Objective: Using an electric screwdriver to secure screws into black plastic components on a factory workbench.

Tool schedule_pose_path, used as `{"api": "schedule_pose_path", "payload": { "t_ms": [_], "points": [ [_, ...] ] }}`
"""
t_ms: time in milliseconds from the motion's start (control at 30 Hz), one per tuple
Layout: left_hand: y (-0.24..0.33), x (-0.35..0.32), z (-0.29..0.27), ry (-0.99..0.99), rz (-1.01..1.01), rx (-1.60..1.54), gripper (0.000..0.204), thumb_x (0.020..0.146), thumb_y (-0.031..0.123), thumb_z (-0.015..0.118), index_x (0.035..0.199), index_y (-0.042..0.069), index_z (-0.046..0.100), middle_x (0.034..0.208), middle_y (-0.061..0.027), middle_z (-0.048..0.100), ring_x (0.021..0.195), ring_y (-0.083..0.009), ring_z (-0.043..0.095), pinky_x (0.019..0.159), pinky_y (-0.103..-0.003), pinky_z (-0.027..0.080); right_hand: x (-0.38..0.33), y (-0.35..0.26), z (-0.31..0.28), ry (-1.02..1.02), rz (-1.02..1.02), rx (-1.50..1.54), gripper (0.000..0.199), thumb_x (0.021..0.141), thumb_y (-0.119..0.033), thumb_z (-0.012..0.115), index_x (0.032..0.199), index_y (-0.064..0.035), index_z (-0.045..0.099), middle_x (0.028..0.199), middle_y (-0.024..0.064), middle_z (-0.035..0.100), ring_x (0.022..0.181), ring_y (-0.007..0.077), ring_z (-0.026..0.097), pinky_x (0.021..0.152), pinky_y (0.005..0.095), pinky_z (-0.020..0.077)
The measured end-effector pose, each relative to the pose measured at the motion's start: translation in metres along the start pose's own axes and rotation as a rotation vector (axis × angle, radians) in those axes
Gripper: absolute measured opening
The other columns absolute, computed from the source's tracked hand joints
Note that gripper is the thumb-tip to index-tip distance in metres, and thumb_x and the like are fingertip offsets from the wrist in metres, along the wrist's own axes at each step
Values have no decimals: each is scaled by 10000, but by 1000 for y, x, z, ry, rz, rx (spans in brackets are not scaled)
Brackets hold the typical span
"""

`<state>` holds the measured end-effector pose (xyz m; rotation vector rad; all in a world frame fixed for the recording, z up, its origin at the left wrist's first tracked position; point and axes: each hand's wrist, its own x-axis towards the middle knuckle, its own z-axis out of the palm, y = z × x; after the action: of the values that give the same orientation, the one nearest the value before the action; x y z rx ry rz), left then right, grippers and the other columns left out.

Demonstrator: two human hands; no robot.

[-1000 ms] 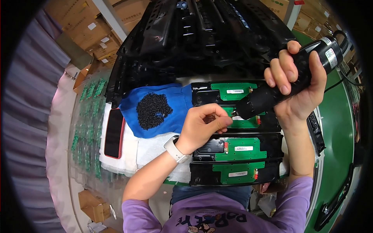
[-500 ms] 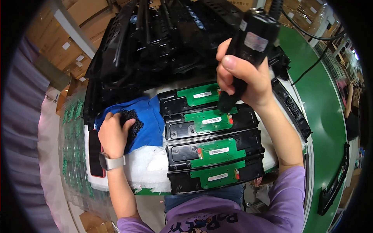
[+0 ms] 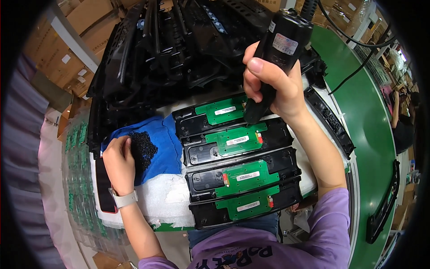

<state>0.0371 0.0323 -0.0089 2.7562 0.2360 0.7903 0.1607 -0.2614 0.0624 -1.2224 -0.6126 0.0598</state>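
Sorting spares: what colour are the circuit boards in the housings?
Green circuit boards, seen in the head view.

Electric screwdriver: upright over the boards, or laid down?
Upright. The right hand grips the black screwdriver roughly vertical, tip down at the top green board.

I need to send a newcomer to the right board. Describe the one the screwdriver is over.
On the white foam sheet lie four black plastic trays with green circuit boards, stacked from far to near. The black electric screwdriver in the right hand points at the farthest tray. It alone borders the heap of black plastic frames.
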Motion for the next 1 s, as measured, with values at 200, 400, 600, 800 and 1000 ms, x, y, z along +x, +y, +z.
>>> {"api": "schedule_pose_path", "payload": {
  "t_ms": [200, 400, 600, 800, 1000],
  "points": [
    [23, 0, 2, -130, -457, -1103, 175, 877, 139, 550, 869, -22, 620, 694, -14, 573, 587, -49, 488, 522, -170, 398, -1, 6, 2, -94, -12, -124, 207, 746, -168, 651, 643, -29, 539, 483, 9, 490, 391, 72, 443, 394, 208, 332],
    [30, -4, 20, -379, -672, -1788, 190, 908, 143, 478, 956, -23, 557, 781, -61, 598, 633, -89, 516, 581, -202, 429, -2, 8, 6, -124, -41, -128, 216, 740, -132, 661, 599, -33, 530, 455, -4, 482, 378, 58, 441, 382, 199, 325],
    [55, -5, 24, -554, -663, -1804, 160, 896, 109, 471, 936, -29, 544, 786, -65, 573, 625, -84, 458, 555, -201, 388, 1, 7, 3, -108, 15, -31, 200, 738, -159, 666, 644, -28, 547, 488, 11, 499, 387, 62, 451, 384, 196, 331],
    [86, 12, 27, -694, -609, -1685, 169, 892, 114, 484, 942, -31, 556, 750, -53, 567, 584, -75, 438, 536, -197, 369, 3, 9, 4, -184, 5, -80, 201, 744, -171, 646, 754, -1, 539, 514, 43, 500, 378, 94, 441, 373, 214, 328],
    [116, 24, 48, -855, -493, -1749, 203, 913, 154, 464, 903, -28, 553, 736, -42, 559, 564, -65, 431, 518, -188, 357, 5, 8, 3, -216, 1, -40, 194, 741, -163, 637, 687, -13, 527, 493, 42, 488, 376, 99, 439, 368, 218, 321]
  ]
}}
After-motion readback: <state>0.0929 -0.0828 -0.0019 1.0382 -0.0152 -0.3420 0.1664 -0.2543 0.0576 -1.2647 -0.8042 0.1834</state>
